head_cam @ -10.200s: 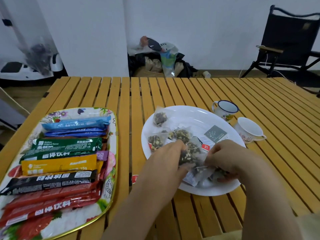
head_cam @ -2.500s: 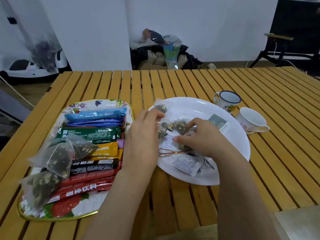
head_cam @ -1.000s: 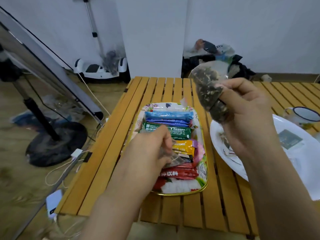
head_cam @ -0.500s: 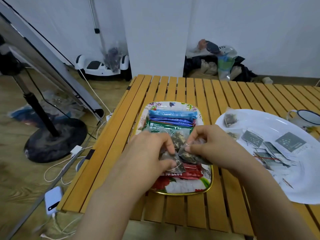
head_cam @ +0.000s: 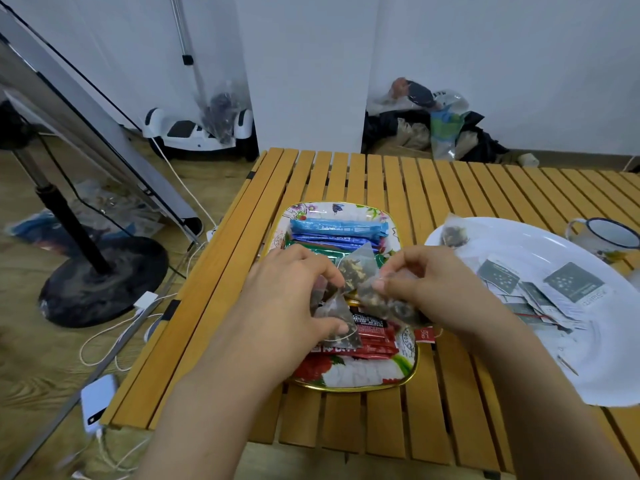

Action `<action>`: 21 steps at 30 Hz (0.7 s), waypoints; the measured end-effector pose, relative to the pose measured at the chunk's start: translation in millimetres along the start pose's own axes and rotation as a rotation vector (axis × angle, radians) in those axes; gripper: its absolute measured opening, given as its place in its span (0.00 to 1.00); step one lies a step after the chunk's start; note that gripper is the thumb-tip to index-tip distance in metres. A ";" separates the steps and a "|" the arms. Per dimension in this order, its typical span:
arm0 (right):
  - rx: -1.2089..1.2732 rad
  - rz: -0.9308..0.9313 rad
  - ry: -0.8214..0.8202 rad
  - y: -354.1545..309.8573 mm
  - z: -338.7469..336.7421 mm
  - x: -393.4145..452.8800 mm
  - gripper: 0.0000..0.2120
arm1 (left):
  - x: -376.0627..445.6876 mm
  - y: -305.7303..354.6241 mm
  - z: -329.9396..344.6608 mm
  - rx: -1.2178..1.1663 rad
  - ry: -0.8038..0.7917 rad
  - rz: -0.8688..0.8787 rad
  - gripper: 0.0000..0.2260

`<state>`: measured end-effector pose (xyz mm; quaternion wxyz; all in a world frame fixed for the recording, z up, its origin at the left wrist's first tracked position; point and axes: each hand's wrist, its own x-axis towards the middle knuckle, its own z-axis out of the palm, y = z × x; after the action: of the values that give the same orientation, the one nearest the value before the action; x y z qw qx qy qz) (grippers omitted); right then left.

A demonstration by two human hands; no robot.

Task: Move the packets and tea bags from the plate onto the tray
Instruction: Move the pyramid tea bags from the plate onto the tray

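Currently gripping mesh tea bags (head_cam: 356, 271) over tray (head_cam: 360, 384): my left hand (head_cam: 294, 303) curling round one bag, my right hand (head_cam: 429, 289) pinching another. One bag remaining on plate (head_cam: 540, 247), well apart.

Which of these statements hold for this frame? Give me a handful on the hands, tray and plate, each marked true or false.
1. Both hands hold tea bags over the tray. True: the left hand and right hand each pinch mesh tea bags above the floral tray.
2. The white plate is cleared. False: the white plate still carries flat dark sachets and one tea bag at its far edge.
3. The blue stick packets lie at the tray's near end. False: the blue stick packets lie at the far end.
4. An enamel mug stands beyond the plate. True.
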<state>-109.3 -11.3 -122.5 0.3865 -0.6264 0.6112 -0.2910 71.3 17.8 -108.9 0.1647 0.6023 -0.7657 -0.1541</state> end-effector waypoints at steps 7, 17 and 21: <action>-0.007 0.097 -0.132 -12.0 -6.2 -7.5 0.23 | 1.3 0.7 0.9 0.111 -0.054 0.062 0.37; 0.772 0.212 0.076 -15.4 -36.1 -14.4 0.03 | 2.2 -2.1 0.0 0.101 -0.069 0.067 0.37; 1.200 0.056 0.080 -26.3 -32.4 -17.2 0.18 | -2.7 -10.1 -13.3 0.005 -0.027 0.031 0.38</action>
<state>-123.7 0.4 -81.3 0.6570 -0.2710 0.3704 -0.5981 86.5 17.6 -101.5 0.1555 0.5887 -0.7774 -0.1578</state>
